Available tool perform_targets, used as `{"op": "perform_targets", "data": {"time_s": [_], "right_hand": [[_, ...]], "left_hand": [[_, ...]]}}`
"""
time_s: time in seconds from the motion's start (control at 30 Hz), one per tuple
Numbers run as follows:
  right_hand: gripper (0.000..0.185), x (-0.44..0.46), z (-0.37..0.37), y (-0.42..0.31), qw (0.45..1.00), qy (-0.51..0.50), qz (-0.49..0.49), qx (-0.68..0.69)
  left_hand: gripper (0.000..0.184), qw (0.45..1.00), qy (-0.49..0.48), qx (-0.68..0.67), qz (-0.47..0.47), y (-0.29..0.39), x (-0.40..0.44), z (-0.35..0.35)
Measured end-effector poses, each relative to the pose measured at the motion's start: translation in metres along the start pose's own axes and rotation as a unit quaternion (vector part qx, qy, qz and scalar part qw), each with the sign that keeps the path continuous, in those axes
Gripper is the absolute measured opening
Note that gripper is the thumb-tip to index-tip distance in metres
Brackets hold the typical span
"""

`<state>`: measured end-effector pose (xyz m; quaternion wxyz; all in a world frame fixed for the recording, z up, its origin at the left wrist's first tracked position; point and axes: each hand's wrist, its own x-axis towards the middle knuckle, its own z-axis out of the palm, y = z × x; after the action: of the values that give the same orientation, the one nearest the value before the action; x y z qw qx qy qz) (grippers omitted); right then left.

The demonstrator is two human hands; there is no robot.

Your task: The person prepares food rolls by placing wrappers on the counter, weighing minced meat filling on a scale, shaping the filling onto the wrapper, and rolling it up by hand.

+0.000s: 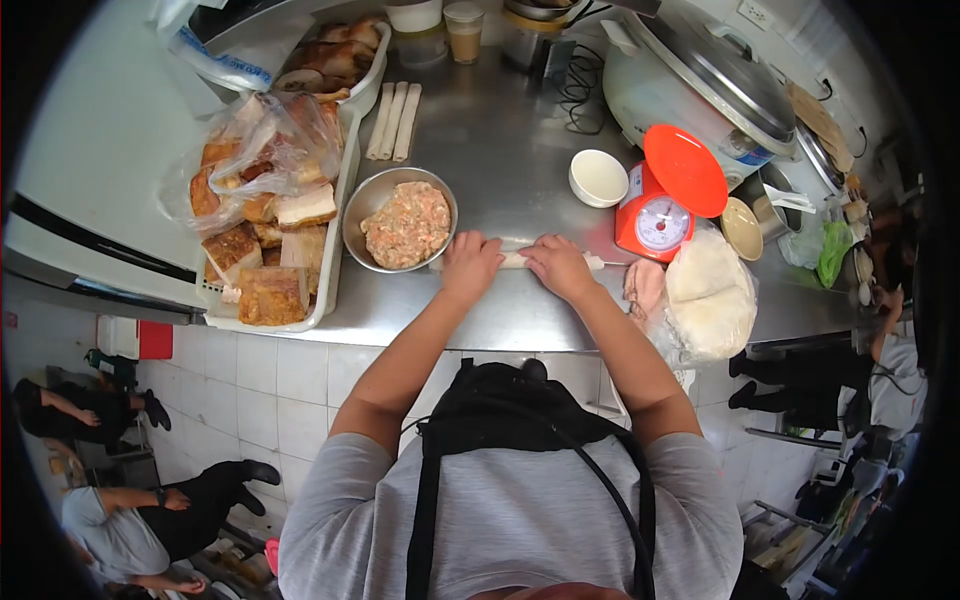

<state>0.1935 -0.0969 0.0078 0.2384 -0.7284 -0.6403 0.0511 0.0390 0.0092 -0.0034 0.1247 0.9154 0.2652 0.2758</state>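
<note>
On the steel counter lies a long pale spring roll (pixel 513 259), with its wrapper around it. My left hand (pixel 472 262) has its fingers curled over the left part of the roll. Fingers also bent, my right hand (pixel 558 267) grips it further right, and one end sticks out past this hand. Left of my left hand stands a metal bowl (pixel 352 232) of minced meat filling (pixel 408 224). Three finished rolls (pixel 394 121) lie side by side behind the bowl. To the right, a stack of round white wrappers (pixel 711 296) rests on plastic beside a piece of pink raw meat (pixel 645 286).
A red scale (pixel 655 218) with a red pan and a white bowl (pixel 598 178) stand to the right. Behind them is a large cooker (pixel 690 85). A white tray (pixel 335 265) of roasted meat chunks sits left. Other people are at both sides, beyond the counter.
</note>
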Motion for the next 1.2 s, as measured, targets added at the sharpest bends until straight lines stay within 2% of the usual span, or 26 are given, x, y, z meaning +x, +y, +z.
{"op": "perform_targets", "data": {"time_s": [0.1, 0.17, 0.27, 0.4, 0.5, 0.6, 0.8, 0.9, 1.0, 1.07, 1.1, 1.13, 1.17, 1.2], "right_hand": [[0.021, 0.009, 0.004, 0.012, 0.999, -0.030, 0.018, 0.019], [0.024, 0.014, 0.008, 0.021, 0.997, -0.059, 0.023, 0.036], [0.029, 0.014, 0.000, -0.005, 0.996, 0.071, 0.002, -0.051], [0.033, 0.007, 0.002, -0.008, 0.997, 0.034, -0.053, -0.041], [0.033, 0.011, 0.011, 0.003, 0.998, 0.042, -0.051, -0.024], [0.032, 0.019, 0.013, 0.010, 0.998, 0.036, -0.051, -0.020], [0.030, 0.011, 0.005, -0.003, 0.998, 0.002, -0.042, -0.048], [0.030, -0.010, 0.007, -0.017, 0.999, -0.013, -0.019, -0.045], [0.032, -0.019, 0.001, -0.030, 0.998, -0.043, 0.014, -0.038], [0.033, -0.012, -0.006, -0.032, 0.996, -0.079, 0.041, -0.018], [0.034, -0.010, -0.007, -0.027, 0.990, -0.116, 0.053, 0.059], [0.034, -0.009, -0.007, -0.019, 0.977, -0.152, 0.066, 0.136], [0.035, -0.010, -0.007, -0.014, 0.956, -0.188, 0.077, 0.214], [0.034, -0.013, -0.008, -0.014, 0.934, -0.210, 0.117, 0.263]], "left_hand": [[0.018, 0.997, 0.009, -0.018, 0.077, 0.002, -0.001, 0.008], [0.018, 0.997, -0.029, -0.027, 0.061, 0.003, 0.002, 0.008], [0.016, 0.996, -0.069, -0.043, 0.036, -0.001, 0.009, 0.007], [0.018, 0.989, -0.127, -0.068, -0.016, -0.004, 0.019, 0.007], [0.021, 0.998, -0.057, -0.023, 0.033, -0.006, 0.019, 0.009], [0.024, 0.999, -0.035, -0.015, 0.017, 0.003, 0.015, 0.008], [0.026, 0.996, -0.091, -0.019, 0.009, -0.002, 0.005, 0.013], [0.026, 0.996, -0.072, -0.029, 0.036, 0.007, -0.014, -0.001], [0.028, 0.996, 0.043, 0.047, 0.060, 0.025, -0.020, -0.021], [0.027, 0.992, 0.044, -0.112, -0.025, 0.030, -0.031, -0.026], [0.026, 0.978, 0.038, -0.193, -0.067, 0.032, -0.041, -0.026], [0.024, 0.872, -0.148, -0.367, -0.290, 0.031, -0.049, -0.022], [0.024, 0.768, -0.170, -0.494, -0.371, 0.030, -0.049, -0.017], [0.023, 0.637, -0.185, -0.604, -0.441, 0.033, -0.042, -0.019]]}}
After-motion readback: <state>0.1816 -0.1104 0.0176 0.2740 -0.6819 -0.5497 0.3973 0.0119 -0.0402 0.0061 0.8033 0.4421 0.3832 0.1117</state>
